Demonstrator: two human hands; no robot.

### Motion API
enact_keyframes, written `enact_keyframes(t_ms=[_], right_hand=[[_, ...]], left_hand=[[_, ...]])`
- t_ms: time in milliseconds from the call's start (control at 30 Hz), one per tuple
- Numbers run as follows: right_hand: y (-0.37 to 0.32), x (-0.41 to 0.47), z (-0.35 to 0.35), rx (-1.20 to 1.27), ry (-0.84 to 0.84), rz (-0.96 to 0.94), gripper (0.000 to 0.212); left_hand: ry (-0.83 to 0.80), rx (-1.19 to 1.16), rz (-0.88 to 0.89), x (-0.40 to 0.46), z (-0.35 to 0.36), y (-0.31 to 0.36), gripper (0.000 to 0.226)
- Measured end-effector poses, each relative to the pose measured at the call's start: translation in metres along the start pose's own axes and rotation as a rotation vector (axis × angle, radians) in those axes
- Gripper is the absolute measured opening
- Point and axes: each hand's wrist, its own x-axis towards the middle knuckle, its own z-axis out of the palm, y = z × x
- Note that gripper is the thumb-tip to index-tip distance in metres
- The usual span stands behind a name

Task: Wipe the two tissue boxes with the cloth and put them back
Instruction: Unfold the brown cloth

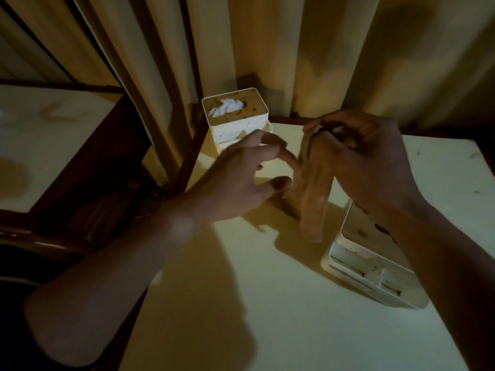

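Observation:
A brownish cloth (pixel 312 188) hangs down from my right hand (pixel 369 162), which grips its top edge above the table. My left hand (pixel 241 180) is beside the cloth with fingers loosely spread, its fingertips touching or nearly touching the cloth's left side. One white speckled tissue box (pixel 235 127) with a brown lid and a white tissue poking out stands at the table's far left corner. The second tissue box (pixel 372 266) stands at the right, partly hidden under my right forearm.
The pale table (pixel 241 303) reaches toward me. Beige curtains (pixel 308 49) hang right behind it. A dark wooden frame and another pale surface (pixel 40 143) lie to the left.

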Motion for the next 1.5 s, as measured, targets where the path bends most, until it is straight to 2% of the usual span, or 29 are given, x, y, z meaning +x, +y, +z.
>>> enact_keyframes(t_ms=[100,200,300,433,500,567,633,733,833,900,967,1033,1133,1200,1233,1367,1500], right_hand=[[-0.01,-0.002,-0.007,0.087,-0.109,-0.041,0.01],[-0.021,-0.002,-0.019,0.195,-0.165,-0.09,0.009],[-0.03,-0.001,-0.027,0.303,-0.155,-0.147,0.008],[-0.033,0.003,-0.03,0.382,-0.09,-0.141,0.013],[-0.029,0.006,-0.03,0.336,-0.071,-0.113,0.022],[-0.026,0.008,-0.029,0.27,-0.033,-0.069,0.033],[-0.023,0.006,-0.033,0.222,0.006,-0.023,0.033],[-0.025,-0.012,-0.043,0.237,-0.017,-0.035,0.007],[-0.012,-0.038,-0.05,0.113,-0.138,-0.005,0.027],[0.003,-0.06,-0.046,0.045,-0.211,0.034,0.021],[0.027,-0.084,-0.035,-0.159,-0.334,-0.038,0.006],[0.043,-0.102,-0.018,-0.416,-0.486,-0.075,0.007],[0.067,-0.114,0.006,-0.526,-0.692,-0.071,0.011],[0.072,-0.103,0.021,-0.632,-0.686,-0.09,0.022],[0.072,-0.094,0.028,-0.673,-0.658,-0.121,0.025],[0.072,-0.055,0.05,-0.968,-0.599,-0.237,0.02],[0.084,-0.033,0.073,-1.14,-0.683,-0.227,0.027]], left_hand=[[0.094,-0.232,-0.051,0.004,0.023,0.017,0.038],[0.228,-0.292,-0.091,0.006,0.022,0.029,0.034],[0.184,-0.23,-0.122,0.001,0.008,0.031,0.029],[-0.055,-0.054,-0.243,-0.017,0.005,-0.003,0.011],[-0.118,-0.095,-0.344,-0.024,-0.002,-0.025,0.009],[-0.03,-0.131,-0.36,-0.027,-0.018,-0.04,0.014],[0.091,-0.013,-0.302,-0.031,-0.039,-0.048,0.016],[0.14,0.184,-0.177,-0.046,-0.071,-0.047,0.018],[0.085,0.208,-0.13,-0.074,-0.087,-0.043,0.023],[-0.028,0.184,-0.156,-0.097,-0.084,-0.048,0.027],[-0.201,0.171,-0.176,-0.12,-0.073,-0.059,0.023],[-0.391,0.132,-0.227,-0.137,-0.06,-0.072,0.018],[-0.591,0.079,-0.321,-0.146,-0.048,-0.089,0.028],[-0.564,0.066,-0.37,-0.141,-0.044,-0.1,0.041],[-0.505,0.07,-0.384,-0.136,-0.042,-0.106,0.041],[-0.286,0.155,-0.367,-0.109,-0.033,-0.137,0.018],[-0.256,0.267,-0.355,-0.087,-0.022,-0.16,0.011]])
